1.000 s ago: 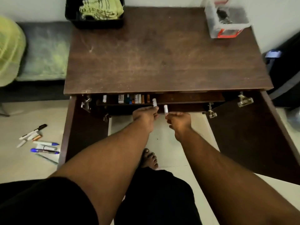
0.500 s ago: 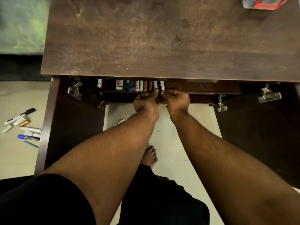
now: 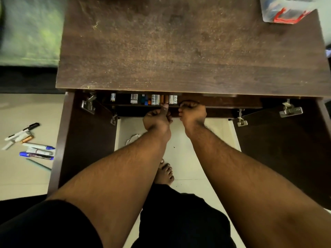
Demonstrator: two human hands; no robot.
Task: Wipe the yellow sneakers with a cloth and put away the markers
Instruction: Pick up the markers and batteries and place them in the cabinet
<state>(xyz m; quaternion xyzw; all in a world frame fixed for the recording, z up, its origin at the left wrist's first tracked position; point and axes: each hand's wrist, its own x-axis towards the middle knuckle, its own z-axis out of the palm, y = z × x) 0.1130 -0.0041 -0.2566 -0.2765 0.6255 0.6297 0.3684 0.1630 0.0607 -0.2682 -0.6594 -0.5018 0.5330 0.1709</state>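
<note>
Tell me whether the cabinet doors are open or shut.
Open. The left door and right door both swing out toward the person, hinges exposed, and the shelf of markers shows.

We look down on a dark brown wooden cabinet top [image 3: 188, 51], scuffed and dusty, with both cabinet doors [image 3: 86, 144] swung open on metal hinges [image 3: 291, 110] and a shelf [image 3: 223, 104] just under the top. Beneath and around it we see a pale tiled floor [image 3: 25, 176], dimly lit. At the upper left lies a green cushion [image 3: 30, 31] on a dark base, and a clear plastic box [image 3: 284, 9] with red trim sits at the top's far right corner.
</note>
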